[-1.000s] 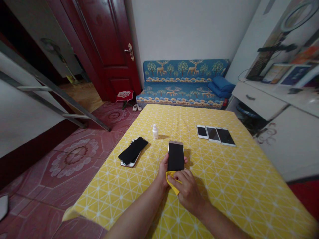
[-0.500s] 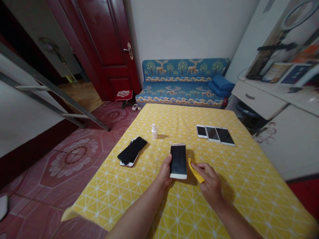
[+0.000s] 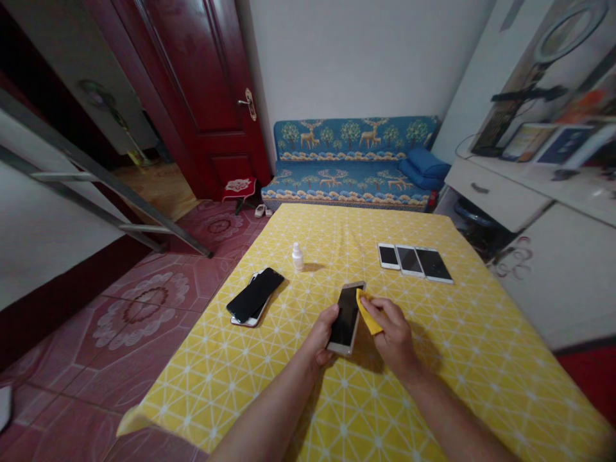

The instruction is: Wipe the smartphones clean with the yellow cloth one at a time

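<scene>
My left hand [image 3: 323,335] grips a smartphone [image 3: 344,319] by its left edge, thumb over the front. The phone has a dark screen and a light gold frame, and it is tilted above the table. Pinched in my right hand [image 3: 392,330] is a yellow cloth [image 3: 369,313], which lies against the phone's upper right edge. Behind and to the left stands a small white bottle [image 3: 298,258]. Further left, a black smartphone [image 3: 256,295] rests across a white one [image 3: 256,316].
Three white-framed phones lie side by side at the right: a small one [image 3: 388,256], a middle one [image 3: 409,260] and a larger one [image 3: 434,264]. A yellow patterned tablecloth [image 3: 337,410] covers the table. Beyond it stands a blue sofa [image 3: 332,183]; a ladder [image 3: 110,186] leans at the left.
The phone in my left hand has turned and tilted, its top now leaning right. My right hand has brought the yellow cloth up and left onto the phone's edge.
</scene>
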The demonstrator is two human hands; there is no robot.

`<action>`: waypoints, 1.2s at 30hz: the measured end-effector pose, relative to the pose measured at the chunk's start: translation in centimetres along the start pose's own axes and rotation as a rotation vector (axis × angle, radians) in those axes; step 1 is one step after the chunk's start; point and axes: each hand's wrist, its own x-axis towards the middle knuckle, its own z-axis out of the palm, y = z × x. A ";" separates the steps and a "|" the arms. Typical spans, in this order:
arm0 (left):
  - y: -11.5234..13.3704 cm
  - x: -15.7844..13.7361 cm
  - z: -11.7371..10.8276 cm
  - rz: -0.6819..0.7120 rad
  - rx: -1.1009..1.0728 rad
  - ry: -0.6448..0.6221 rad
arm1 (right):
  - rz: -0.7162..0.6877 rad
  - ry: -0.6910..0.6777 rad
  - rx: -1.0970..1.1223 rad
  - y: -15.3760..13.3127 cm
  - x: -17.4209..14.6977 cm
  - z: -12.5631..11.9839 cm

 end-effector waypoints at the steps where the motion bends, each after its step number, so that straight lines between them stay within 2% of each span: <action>1: 0.0 -0.1 0.1 -0.008 0.002 0.001 | 0.028 -0.003 -0.006 0.6 0.6 0.1; 4: 0.1 -0.2 0.4 -0.034 0.003 0.015 | 0.102 -0.029 0.024 1.5 1.9 0.2; 8: 0.3 -0.3 0.5 -0.043 -0.001 0.002 | 0.137 -0.011 0.084 0.7 1.9 0.4; 11: 0.4 -0.2 0.2 -0.032 -0.019 0.004 | 0.092 -0.022 0.139 -0.9 0.7 0.4; 15: 0.3 0.1 -0.3 -0.066 -0.040 0.046 | 0.010 -0.118 0.252 -2.8 -1.2 0.2; 19: 0.3 0.0 -0.3 -0.083 -0.030 0.018 | -0.025 -0.101 0.249 -2.9 -1.3 -0.1; 24: 0.1 -0.4 0.2 -0.032 0.050 -0.126 | 0.135 0.050 0.186 -0.9 1.2 -0.1; 28: 0.1 -0.4 0.3 0.025 0.121 -0.214 | 0.279 0.043 0.164 -0.1 2.7 -0.1; 33: 0.3 -0.4 0.2 0.082 0.216 -0.213 | 0.411 0.045 0.230 -1.2 2.8 0.4; 36: 0.3 -0.2 0.0 0.077 0.199 -0.204 | 0.482 0.054 0.268 -1.6 2.6 0.7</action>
